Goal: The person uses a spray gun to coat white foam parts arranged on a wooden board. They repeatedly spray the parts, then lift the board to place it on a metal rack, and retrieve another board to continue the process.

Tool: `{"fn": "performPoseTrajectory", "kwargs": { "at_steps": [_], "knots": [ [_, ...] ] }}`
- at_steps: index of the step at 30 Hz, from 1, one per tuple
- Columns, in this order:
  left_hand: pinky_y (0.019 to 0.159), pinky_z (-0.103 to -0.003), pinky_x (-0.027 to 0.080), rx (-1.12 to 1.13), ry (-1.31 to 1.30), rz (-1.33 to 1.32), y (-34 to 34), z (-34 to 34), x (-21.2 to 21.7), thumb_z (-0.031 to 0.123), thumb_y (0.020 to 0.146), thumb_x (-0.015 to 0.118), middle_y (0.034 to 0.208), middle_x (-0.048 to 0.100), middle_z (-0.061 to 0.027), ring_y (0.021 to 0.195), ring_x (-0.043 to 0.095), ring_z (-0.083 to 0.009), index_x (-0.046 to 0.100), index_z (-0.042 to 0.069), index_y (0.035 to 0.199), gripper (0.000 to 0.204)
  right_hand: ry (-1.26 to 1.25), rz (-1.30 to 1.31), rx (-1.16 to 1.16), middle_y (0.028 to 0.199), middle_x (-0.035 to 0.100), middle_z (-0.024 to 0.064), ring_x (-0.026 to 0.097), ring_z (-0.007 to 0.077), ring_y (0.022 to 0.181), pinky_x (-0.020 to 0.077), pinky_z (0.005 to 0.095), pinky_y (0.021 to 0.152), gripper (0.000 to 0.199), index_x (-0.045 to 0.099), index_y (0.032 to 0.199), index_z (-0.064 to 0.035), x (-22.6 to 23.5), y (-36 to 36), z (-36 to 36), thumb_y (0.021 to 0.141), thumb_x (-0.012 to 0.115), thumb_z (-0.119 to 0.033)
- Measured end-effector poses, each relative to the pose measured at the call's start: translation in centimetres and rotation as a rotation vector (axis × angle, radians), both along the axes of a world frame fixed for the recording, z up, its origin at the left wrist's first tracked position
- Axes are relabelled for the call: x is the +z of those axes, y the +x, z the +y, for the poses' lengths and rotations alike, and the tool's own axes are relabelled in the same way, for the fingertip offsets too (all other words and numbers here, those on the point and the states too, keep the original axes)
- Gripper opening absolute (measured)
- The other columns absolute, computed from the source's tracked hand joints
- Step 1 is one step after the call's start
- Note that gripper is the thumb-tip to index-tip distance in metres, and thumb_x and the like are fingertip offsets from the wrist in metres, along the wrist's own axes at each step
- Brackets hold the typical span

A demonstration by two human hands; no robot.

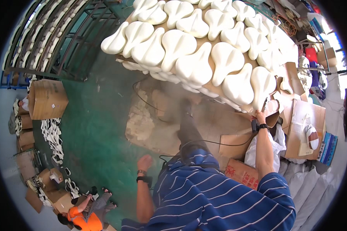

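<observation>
Rows of cream-white bicycle saddle foam pads cover a cardboard-topped stand in front of me, with more pads showing on a layer beneath. My right hand reaches to the near right corner of this stand, just below the closest saddle pad. Its fingers are closed around something dark and narrow that I cannot make out. My left hand hangs low at my left side, curled closed, with nothing visible in it. Dark bands circle both wrists, and a small black box sits by the right one.
A black cable crosses in front of my body above cardboard on the floor. White sacks and cartons crowd the right. To the left stand a loaded rack and a large carton. Someone in orange sits lower left.
</observation>
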State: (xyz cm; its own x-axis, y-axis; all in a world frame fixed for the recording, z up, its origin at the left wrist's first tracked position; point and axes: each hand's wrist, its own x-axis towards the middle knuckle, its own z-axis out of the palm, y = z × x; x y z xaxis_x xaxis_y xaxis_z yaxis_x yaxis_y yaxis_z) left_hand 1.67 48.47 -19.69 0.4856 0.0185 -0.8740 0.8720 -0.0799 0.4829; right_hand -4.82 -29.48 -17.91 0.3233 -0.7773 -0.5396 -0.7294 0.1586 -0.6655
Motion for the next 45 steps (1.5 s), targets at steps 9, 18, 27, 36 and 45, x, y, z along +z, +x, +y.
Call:
{"fn": "performPoseTrajectory", "kwargs": {
  "at_steps": [9, 18, 27, 36, 45],
  "knots": [
    [0.077, -0.033, 0.056, -0.295, -0.310, -0.113, 22.6, -17.0, 0.4, 0.023, 0.095, 0.058, 0.102, 0.067, -0.0102, 0.089, 0.067, -0.0191, 0.057, 0.003, 0.117, 0.030, 0.102, -0.102, -0.222, 0.079, 0.063, 0.0190, 0.068, 0.0296, 0.058, 0.0557, 0.0370, 0.045, 0.027, 0.054, 0.098, 0.0074, 2.9, 1.0, 2.0, 0.090, 0.054, -0.019],
    [0.062, -0.034, 0.053, 0.282, -0.507, -0.096, 34.6, -33.1, -2.7, 0.019, 0.095, 0.054, 0.085, 0.061, -0.0036, 0.073, 0.060, -0.0162, 0.059, 0.006, 0.104, 0.016, 0.082, -0.021, -0.139, 0.078, 0.064, 0.0158, 0.066, 0.0273, 0.057, 0.0560, 0.0360, 0.046, 0.033, 0.057, 0.105, 0.0042, 5.3, 3.0, 3.0, 0.091, 0.058, -0.026],
    [0.077, -0.035, 0.050, -0.044, -0.133, -0.263, 36.7, -37.0, -9.7, 0.021, 0.088, 0.065, 0.105, 0.068, -0.0067, 0.089, 0.061, -0.0202, 0.061, 0.002, 0.119, 0.036, -0.230, 0.414, 0.454, 0.092, 0.068, 0.0224, 0.068, 0.0298, 0.082, 0.0523, 0.0420, 0.068, 0.057, 0.062, 0.106, 0.0034, 1.4, -4.9, 0.8, 0.088, 0.042, -0.047],
    [0.075, -0.041, 0.051, -0.486, 0.292, -0.494, 36.4, -35.1, -12.5, 0.045, 0.085, 0.062, 0.091, 0.070, -0.0193, 0.087, 0.068, -0.0313, 0.072, 0.003, 0.091, 0.044, 0.081, -0.015, -0.123, 0.071, 0.062, 0.0158, 0.062, 0.0272, 0.053, 0.0518, 0.0377, 0.047, 0.035, 0.060, 0.090, 0.0031, 6.4, 2.1, 3.0, 0.084, 0.057, -0.031],
    [0.078, -0.043, 0.051, -0.216, 0.086, -0.351, 36.4, -35.5, -2.7, 0.014, 0.075, 0.049, 0.090, 0.069, -0.0218, 0.086, 0.066, -0.0383, 0.069, 0.001, 0.094, 0.031, -0.325, 0.105, 0.128, 0.064, 0.056, 0.0041, 0.052, 0.0150, 0.046, 0.0377, 0.0282, 0.039, 0.033, 0.061, 0.087, -0.0037, 11.5, 11.8, 5.8, 0.091, 0.054, -0.036]
  ]
}}
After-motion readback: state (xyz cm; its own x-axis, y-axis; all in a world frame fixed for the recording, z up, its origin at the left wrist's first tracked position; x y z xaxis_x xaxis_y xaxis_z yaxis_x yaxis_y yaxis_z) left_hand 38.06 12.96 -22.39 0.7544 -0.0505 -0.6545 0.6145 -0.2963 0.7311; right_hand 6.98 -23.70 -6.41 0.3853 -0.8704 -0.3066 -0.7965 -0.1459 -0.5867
